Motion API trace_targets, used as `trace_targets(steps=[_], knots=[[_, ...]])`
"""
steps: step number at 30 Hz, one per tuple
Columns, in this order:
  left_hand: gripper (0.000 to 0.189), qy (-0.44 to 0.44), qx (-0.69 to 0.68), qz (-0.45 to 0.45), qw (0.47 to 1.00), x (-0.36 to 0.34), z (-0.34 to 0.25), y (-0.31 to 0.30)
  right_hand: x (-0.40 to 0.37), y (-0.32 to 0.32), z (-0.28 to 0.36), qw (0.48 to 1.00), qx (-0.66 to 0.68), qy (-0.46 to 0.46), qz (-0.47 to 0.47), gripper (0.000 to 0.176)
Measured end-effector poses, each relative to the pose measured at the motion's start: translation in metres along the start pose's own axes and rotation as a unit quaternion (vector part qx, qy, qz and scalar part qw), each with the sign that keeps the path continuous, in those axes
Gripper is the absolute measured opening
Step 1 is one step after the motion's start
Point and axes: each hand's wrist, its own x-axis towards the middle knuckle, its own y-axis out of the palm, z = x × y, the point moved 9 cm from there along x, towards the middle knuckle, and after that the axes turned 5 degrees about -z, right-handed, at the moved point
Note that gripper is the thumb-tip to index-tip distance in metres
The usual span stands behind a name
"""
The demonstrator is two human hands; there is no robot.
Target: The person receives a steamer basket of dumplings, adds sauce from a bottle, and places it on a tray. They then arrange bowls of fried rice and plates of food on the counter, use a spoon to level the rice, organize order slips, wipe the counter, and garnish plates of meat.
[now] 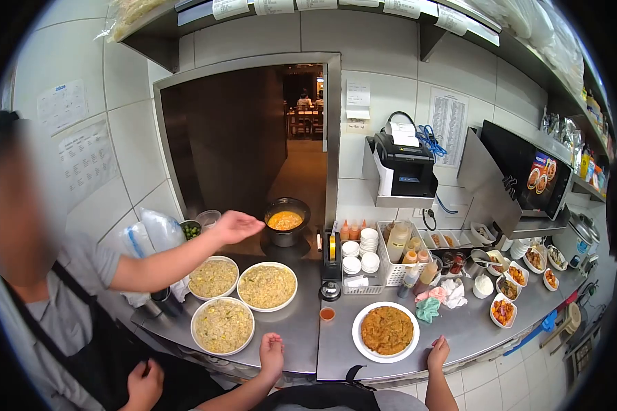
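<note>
My left hand (272, 353) is at the counter's front edge, beside a white bowl of fried rice (222, 326). Its fingers look loosely curled, with nothing visible in them. On the right, my right hand (439, 353) rests by the same edge, loosely closed and holding nothing I can see. Between my hands lies a white plate with a browned, flat omelette-like dish (386, 330); neither hand touches it. A small cup of orange-red sauce (328, 314) stands left of the plate. Two more fried rice bowls, one nearer (267, 285) and one farther left (213, 277), stand behind.
At left, a co-worker's hand (236, 228) reaches toward a black pot of orange soup (285, 220) in the pass window. Their other hand (144, 385) is lower. Sauce bottles fill a white basket (395, 270); crumpled cloths (440, 299) and side-dish bowls (503, 312) line the right.
</note>
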Motion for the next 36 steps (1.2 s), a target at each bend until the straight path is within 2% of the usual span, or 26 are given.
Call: trace_targets(steps=[8, 12, 14, 15, 16, 17, 19, 20, 22, 26, 27, 29, 30, 32, 34, 36], knots=[[0.015, -0.009, 0.006, -0.009, 1.0, 0.003, 0.004, -0.006, -0.003, 0.003, 0.012, 0.997, -0.057, -0.046, 0.0, 0.049], [0.016, 0.005, -0.009, -0.008, 1.0, 0.014, 0.003, -0.004, -0.004, 0.006, 0.012, 0.997, -0.067, -0.038, 0.011, 0.048], [0.011, -0.003, 0.003, -0.016, 1.0, 0.024, -0.01, 0.004, -0.004, 0.008, 0.01, 0.997, -0.068, -0.036, 0.02, 0.047], [0.005, 0.023, 0.005, 0.017, 1.0, 0.033, -0.025, 0.013, -0.005, 0.008, 0.011, 0.997, -0.068, -0.035, 0.02, 0.047], [0.003, 0.048, 0.008, 0.051, 0.998, 0.044, -0.048, 0.026, -0.005, 0.008, 0.014, 0.996, -0.073, -0.042, 0.022, 0.047], [0.008, 0.111, 0.044, 0.062, 0.991, 0.055, -0.079, 0.037, -0.006, 0.008, 0.017, 0.995, -0.078, -0.049, 0.023, 0.046], [0.019, 0.206, 0.069, 0.074, 0.973, 0.066, -0.168, 0.076, -0.008, 0.007, 0.021, 0.994, -0.091, -0.05, 0.031, 0.046], [0.013, 0.267, 0.061, 0.091, 0.958, 0.077, -0.206, 0.093, -0.007, 0.008, 0.024, 0.993, -0.103, -0.052, 0.037, 0.046], [0.006, 0.324, 0.041, 0.145, 0.934, 0.081, -0.286, 0.129, -0.007, 0.008, 0.027, 0.992, -0.1, -0.065, 0.033, 0.046], [0.01, 0.526, 0.099, 0.166, 0.828, 0.073, -0.442, 0.205, -0.009, 0.009, 0.021, 0.992, -0.101, -0.064, 0.037, 0.045], [0.013, 0.56, 0.125, 0.163, 0.802, 0.071, -0.479, 0.224, -0.008, 0.01, 0.021, 0.992, -0.099, -0.063, 0.036, 0.045], [0.031, 0.619, 0.132, 0.167, 0.756, 0.078, -0.544, 0.262, -0.008, 0.009, 0.022, 0.991, -0.103, -0.073, 0.032, 0.044], [0.035, 0.611, 0.149, 0.166, 0.76, 0.084, -0.572, 0.279, -0.009, 0.007, 0.023, 0.992, -0.104, -0.071, 0.031, 0.044], [0.034, 0.694, 0.139, 0.074, 0.703, 0.087, -0.63, 0.301, -0.009, 0.005, 0.029, 0.993, -0.093, -0.064, 0.021, 0.044], [0.035, 0.714, 0.15, 0.019, 0.683, 0.103, -0.673, 0.32, -0.008, 0.005, 0.031, 0.994, -0.095, -0.058, 0.015, 0.044], [0.041, 0.69, 0.232, -0.048, 0.684, 0.117, -0.704, 0.336, -0.009, 0.0, 0.03, 0.994, -0.098, -0.046, 0.006, 0.043]])
